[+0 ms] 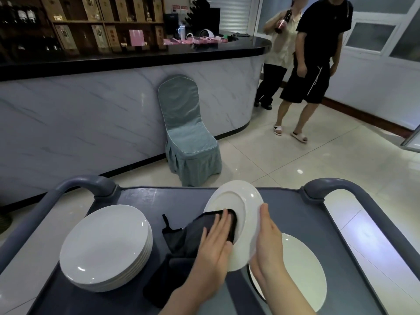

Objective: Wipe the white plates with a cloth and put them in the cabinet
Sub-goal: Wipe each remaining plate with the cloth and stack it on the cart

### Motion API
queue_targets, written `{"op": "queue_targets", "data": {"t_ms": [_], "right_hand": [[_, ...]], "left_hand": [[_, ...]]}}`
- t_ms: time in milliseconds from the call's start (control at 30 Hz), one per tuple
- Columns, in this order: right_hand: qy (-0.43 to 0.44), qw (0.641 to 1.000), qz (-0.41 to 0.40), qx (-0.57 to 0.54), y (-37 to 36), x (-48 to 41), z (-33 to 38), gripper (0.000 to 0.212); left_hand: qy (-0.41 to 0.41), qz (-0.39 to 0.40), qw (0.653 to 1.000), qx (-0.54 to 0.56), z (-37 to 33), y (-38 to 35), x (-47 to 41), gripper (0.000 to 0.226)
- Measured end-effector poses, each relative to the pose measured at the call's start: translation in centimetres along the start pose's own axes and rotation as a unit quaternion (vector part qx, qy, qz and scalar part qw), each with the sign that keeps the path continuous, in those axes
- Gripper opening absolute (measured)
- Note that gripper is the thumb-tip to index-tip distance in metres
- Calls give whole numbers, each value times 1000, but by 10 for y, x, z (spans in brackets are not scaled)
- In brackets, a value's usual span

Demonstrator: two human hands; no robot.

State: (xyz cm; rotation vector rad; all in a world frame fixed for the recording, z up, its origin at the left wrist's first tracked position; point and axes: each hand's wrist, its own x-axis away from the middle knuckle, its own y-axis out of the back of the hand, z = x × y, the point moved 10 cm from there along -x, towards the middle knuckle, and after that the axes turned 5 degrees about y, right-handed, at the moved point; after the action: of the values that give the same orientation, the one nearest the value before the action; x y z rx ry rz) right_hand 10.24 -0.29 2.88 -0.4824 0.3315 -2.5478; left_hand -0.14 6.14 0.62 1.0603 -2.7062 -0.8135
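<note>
A white plate (pixel 244 205) is tilted up on edge above the grey cart (pixel 177 198). My right hand (pixel 269 244) supports it from behind, thumb lying along its rim. My left hand (pixel 214 243) presses a dark grey cloth (pixel 181 237) flat against the plate's face with straight fingers. A stack of several white plates (pixel 104 246) stands on the cart's left side. Another white plate (pixel 304 271) lies flat on the cart at the right, under my right arm. No cabinet is in view.
The cart has rounded grey handles at the far left (pixel 86 181) and far right (pixel 336 185). Beyond it stand a chair in a teal cover (pixel 188 135) and a marble-fronted counter (pixel 91 114). Two people (pixel 313 64) stand on the tiled floor at the right.
</note>
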Motion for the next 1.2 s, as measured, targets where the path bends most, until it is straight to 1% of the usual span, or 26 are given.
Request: {"op": "queue_targets", "data": {"t_ms": [67, 100, 167, 267, 333, 400, 433, 500, 533, 600, 667, 733, 800, 867, 967, 1067, 1100, 1167, 1200], "right_hand": [[-20, 1000, 5, -3, 1, 4, -10, 39], [-26, 1000, 10, -1, 0, 6, -14, 39], [-31, 999, 20, -1, -3, 7, -16, 39], [-21, 1000, 21, -1, -5, 2, -12, 37], [-22, 1000, 16, -2, -3, -1, -10, 38], [-36, 999, 6, -6, 2, -2, -15, 40], [-49, 999, -6, -11, 6, -1, -22, 42], [-73, 997, -34, -18, 14, 1, -36, 47], [-81, 996, -42, -14, 17, 3, -43, 49], [-90, 995, -37, 8, 19, 9, -54, 50], [-88, 996, -28, 20, 20, 14, -58, 47], [-72, 997, -12, 31, 17, 16, -54, 42], [-54, 998, -1, 38, 13, 16, -47, 38], [-37, 998, -5, 45, 14, 15, -41, 38], [-14, 998, -15, 51, 20, 13, -32, 38], [21, 998, -23, 60, 22, 12, -22, 37], [41, 996, -20, 76, 21, 12, -17, 38], [96, 987, 4, 127, 13, 15, -5, 38], [127, 978, 23, 162, 5, 17, 1, 39]], "left_hand": [[-33, 20, 999, -4, -15, -3, 0, 56], [-34, 24, 999, -2, -16, 0, -2, 56], [-5, 21, 1000, 4, -8, 10, -10, 54], [61, -12, 998, 2, 17, 25, -16, 51], [79, -25, 997, 13, 26, 28, -12, 53], [71, -24, 997, -4, 26, 26, -3, 55], [65, -14, 997, -29, 24, 21, 3, 56], [48, 28, 993, -100, 15, 2, 17, 58], [34, 47, 991, -119, 8, -9, 25, 59], [11, 63, 994, -90, -5, -19, 34, 58], [8, 68, 996, -55, -10, -16, 29, 56], [24, 61, 997, -33, -8, -7, 15, 55], [58, 47, 997, -18, 2, 5, 2, 53], [76, 41, 996, -36, 17, 12, -3, 54], [82, 60, 992, -71, 46, 17, 0, 57], [147, 70, 983, -91, 80, 27, 6, 52], [166, 57, 981, -76, 86, 34, 8, 45], [178, 2, 984, -17, 86, 54, 12, 26], [187, -28, 981, 34, 83, 66, 14, 25]]}}
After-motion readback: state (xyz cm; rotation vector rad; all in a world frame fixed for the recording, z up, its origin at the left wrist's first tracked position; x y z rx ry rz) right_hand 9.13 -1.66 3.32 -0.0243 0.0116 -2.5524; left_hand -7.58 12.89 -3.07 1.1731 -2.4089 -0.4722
